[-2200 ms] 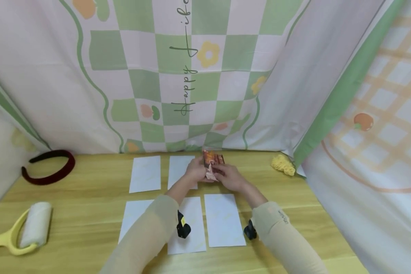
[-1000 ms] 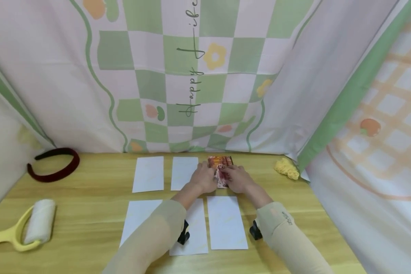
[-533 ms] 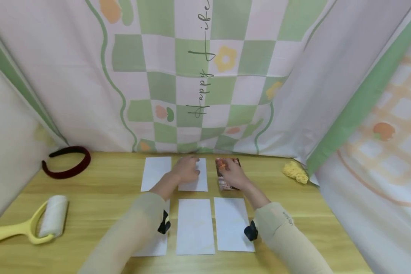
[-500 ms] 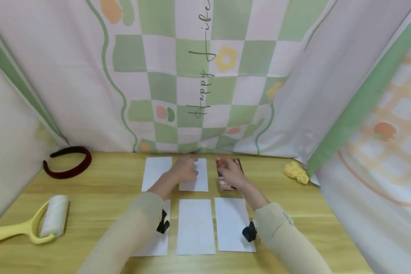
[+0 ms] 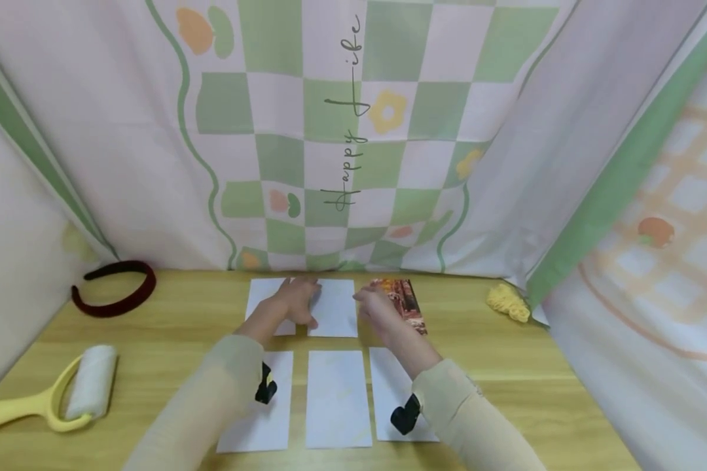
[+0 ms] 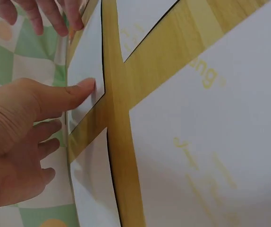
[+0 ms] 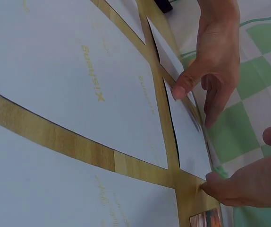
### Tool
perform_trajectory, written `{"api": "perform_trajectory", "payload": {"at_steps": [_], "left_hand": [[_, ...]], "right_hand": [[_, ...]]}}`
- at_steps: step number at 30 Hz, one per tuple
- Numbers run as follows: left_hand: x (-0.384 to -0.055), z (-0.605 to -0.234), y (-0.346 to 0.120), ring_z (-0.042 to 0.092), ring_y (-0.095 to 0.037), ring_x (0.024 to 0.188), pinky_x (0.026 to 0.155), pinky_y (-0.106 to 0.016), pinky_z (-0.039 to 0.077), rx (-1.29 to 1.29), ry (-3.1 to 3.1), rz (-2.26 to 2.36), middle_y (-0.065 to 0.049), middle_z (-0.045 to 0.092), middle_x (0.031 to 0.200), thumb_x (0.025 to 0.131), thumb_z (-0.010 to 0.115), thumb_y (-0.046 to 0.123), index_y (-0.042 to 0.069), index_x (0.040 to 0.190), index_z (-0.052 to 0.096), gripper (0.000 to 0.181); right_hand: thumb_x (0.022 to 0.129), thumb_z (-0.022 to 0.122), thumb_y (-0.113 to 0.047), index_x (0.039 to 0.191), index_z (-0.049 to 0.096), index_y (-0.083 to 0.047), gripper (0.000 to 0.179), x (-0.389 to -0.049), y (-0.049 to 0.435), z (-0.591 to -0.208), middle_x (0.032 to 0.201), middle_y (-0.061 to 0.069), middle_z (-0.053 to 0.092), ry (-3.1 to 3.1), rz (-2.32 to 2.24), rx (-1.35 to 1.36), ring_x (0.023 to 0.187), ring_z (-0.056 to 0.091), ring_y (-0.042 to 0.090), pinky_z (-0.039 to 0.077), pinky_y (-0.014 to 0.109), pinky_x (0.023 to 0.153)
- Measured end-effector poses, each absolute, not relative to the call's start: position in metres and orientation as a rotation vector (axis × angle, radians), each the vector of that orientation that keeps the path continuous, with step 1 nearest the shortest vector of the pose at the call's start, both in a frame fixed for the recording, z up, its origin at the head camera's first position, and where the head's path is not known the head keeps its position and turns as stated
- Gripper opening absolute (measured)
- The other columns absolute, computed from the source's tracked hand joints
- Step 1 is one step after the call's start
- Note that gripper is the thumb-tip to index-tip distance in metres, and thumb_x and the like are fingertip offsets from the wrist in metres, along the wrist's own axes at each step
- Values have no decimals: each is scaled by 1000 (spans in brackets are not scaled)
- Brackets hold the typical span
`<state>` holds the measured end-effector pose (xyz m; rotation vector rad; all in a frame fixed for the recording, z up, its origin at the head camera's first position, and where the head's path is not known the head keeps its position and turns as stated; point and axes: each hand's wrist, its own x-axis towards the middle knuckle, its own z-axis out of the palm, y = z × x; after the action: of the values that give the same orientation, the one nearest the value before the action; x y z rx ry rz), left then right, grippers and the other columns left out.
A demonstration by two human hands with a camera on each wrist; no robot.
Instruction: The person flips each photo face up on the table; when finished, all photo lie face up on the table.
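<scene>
While the left hand rests its thumb on the left edge of the middle white card in the far row, thumb and loosely bent fingers apart, the right hand sits just beside the card's right edge, its thumb also apart from its fingers; whether it touches the card cannot be told. A red-orange printed card shows partly behind it.

Soft, even brightness right across the worktop in the head view!
Wrist views run dimmer, greyer; on the worktop, one white card shows bowed edges and soft lettering.
</scene>
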<state>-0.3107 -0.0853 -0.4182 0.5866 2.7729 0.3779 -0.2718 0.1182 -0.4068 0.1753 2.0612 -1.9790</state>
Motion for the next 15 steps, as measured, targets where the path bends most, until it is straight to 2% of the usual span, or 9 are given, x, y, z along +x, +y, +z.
{"api": "perform_trajectory", "payload": {"at_steps": [1,2,3,5,7,8,10,15], "left_hand": [[-310,-420,-85,27,-39,160,133,-63,13,587,2777,362,-17,32,170,84,87,32,5,157,43,88],[-310,-421,-85,28,-39,159,133,-63,14,584,2781,345,-17,33,170,84,86,32,5,156,44,88],[-309,-422,-85,29,-39,159,133,-63,15,582,2786,328,-16,34,169,84,86,32,5,156,45,87],[-308,-422,-84,31,-38,158,133,-63,14,556,2787,327,-15,37,168,85,86,32,6,154,47,84],[-307,-422,-84,33,-37,158,132,-65,12,529,2785,336,-13,40,167,85,86,32,6,153,49,82],[-307,-422,-83,34,-36,157,132,-66,10,517,2785,340,-11,40,167,85,86,32,7,152,50,80],[-306,-422,-82,35,-35,157,132,-67,7,490,2781,356,-9,41,167,85,85,32,8,151,52,78],[-306,-423,-81,35,-34,157,132,-68,5,464,2788,345,-7,40,168,86,84,32,10,152,51,77]], "right_hand": [[100,46,-5,163,0,8,79,-271,118,-408,169,28,19,2046,-1987,181,91,43,10,42,25,95],[100,46,-6,163,0,8,78,-271,118,-408,170,28,16,2039,-1988,188,102,49,15,44,29,104],[100,45,-5,163,-1,8,78,-271,117,-409,170,29,15,2019,-2001,189,102,49,19,44,32,103],[101,43,-6,162,5,9,73,-271,116,-409,170,30,14,1989,-2008,195,122,51,35,42,43,117],[101,41,-6,161,9,11,70,-271,115,-410,169,32,13,1951,-2025,204,143,36,49,33,52,127],[101,40,-6,160,13,11,67,-272,115,-410,169,31,13,1939,-2032,218,149,27,52,29,54,130],[101,39,-6,158,16,12,65,-273,114,-411,169,32,13,1913,-2052,242,152,23,53,27,55,131],[101,39,-5,155,23,14,60,-273,114,-412,168,34,14,1880,-2106,284,155,21,53,26,55,132]]}}
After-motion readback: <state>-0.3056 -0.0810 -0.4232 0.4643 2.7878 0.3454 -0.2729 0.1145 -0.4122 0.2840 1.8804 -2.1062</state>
